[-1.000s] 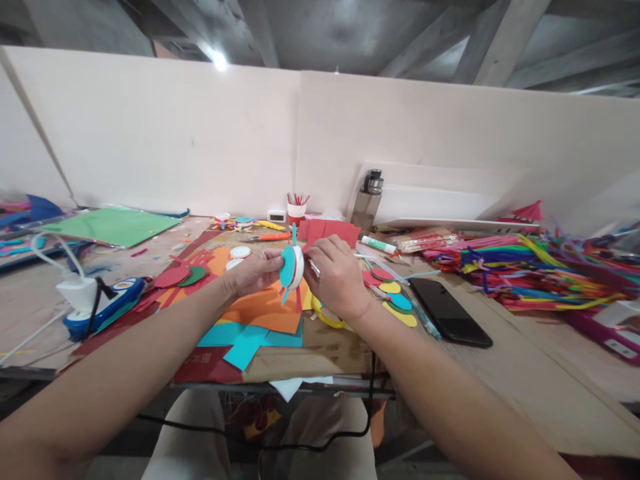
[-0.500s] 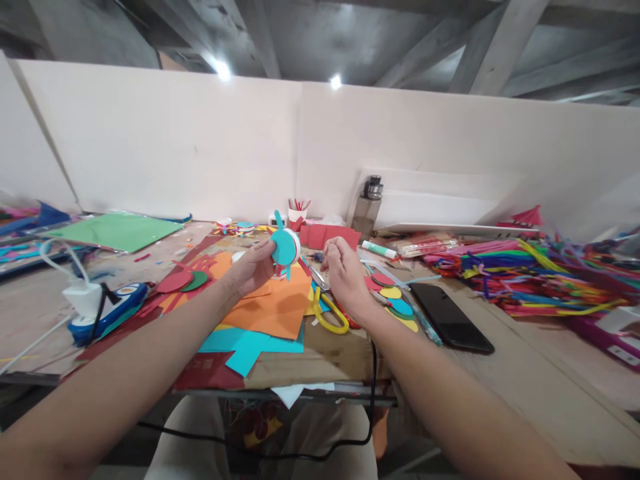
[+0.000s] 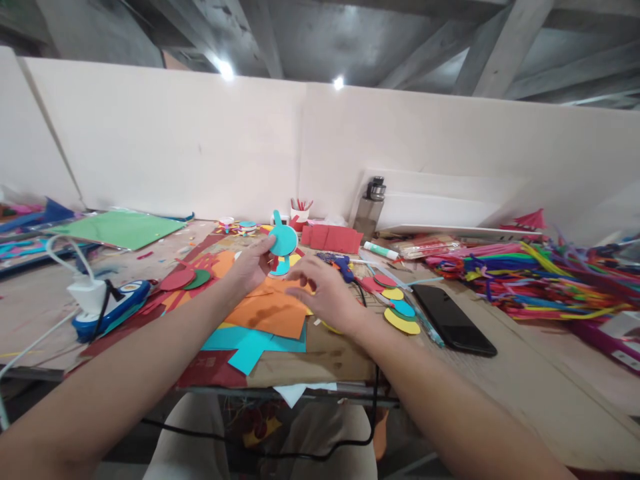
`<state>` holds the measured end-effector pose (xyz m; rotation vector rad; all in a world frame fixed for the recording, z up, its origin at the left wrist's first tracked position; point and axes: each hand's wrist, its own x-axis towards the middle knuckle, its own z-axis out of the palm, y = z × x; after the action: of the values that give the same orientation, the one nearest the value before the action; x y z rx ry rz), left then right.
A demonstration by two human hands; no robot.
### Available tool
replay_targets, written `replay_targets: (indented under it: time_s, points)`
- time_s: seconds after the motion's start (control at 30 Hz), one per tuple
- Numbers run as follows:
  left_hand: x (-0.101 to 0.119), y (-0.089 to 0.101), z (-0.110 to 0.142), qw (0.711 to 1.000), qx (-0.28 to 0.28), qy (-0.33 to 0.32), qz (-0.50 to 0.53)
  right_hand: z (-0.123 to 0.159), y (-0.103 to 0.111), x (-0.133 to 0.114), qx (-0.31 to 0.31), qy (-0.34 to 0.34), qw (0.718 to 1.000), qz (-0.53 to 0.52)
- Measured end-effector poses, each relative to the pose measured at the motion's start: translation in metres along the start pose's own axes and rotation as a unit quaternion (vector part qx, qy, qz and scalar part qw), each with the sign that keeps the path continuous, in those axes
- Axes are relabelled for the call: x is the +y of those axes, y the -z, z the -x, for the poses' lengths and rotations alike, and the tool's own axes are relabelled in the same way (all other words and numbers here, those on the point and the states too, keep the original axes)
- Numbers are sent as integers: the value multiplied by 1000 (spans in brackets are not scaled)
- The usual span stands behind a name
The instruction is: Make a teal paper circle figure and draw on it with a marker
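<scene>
My left hand (image 3: 253, 263) pinches a round blue paper cutout (image 3: 283, 240) with a narrow tab sticking up from its top. More blue and yellow paper shows just below the disc; I cannot tell if it is attached. To the right of it, my right hand (image 3: 320, 287) hovers with thumb and fingers apart, holding nothing I can see. Beneath both hands lie orange paper sheets (image 3: 273, 317) and a blue sheet (image 3: 247, 357). A blue glue gun (image 3: 344, 268) rests just beyond the right hand, which mostly covers yellow-handled scissors.
Paper discs (image 3: 403, 323) lie right of my hands, beside a black phone (image 3: 453, 320). A glue stick (image 3: 381, 251), bottle (image 3: 369, 210) and folded red paper (image 3: 333, 239) stand or lie farther back. Pipe cleaners (image 3: 525, 273) fill the right; a blue power strip (image 3: 113, 310) sits left.
My right hand has moved down and left, its closed fingers now spread apart. The cutout has turned a little in my left hand. The glue gun has come into view and the scissors are mostly covered.
</scene>
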<state>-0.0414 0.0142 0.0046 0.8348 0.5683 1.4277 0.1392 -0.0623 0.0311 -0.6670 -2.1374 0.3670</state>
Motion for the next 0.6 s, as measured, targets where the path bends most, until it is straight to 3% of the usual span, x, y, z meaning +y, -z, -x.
replay_targets:
  time_s: [0.1, 0.17, 0.3, 0.43, 0.6]
  points:
    - [-1, -1, 2, 999, -26, -17, -36, -3, 8, 8, 141, -112, 984, 5]
    - [-1, -4, 5, 997, -36, -22, -61, -4, 12, 16, 187, -175, 967, 7]
    - [-3, -11, 11, 991, -63, -19, -113, -6, 12, 34, 154, -263, 950, -66]
    - [-8, -13, 14, 980, -83, -14, -180, -6, 6, 42, 72, -260, 945, -187]
    - [-10, -9, 11, 980, -95, -16, -172, -5, 9, 38, 80, -278, 929, -230]
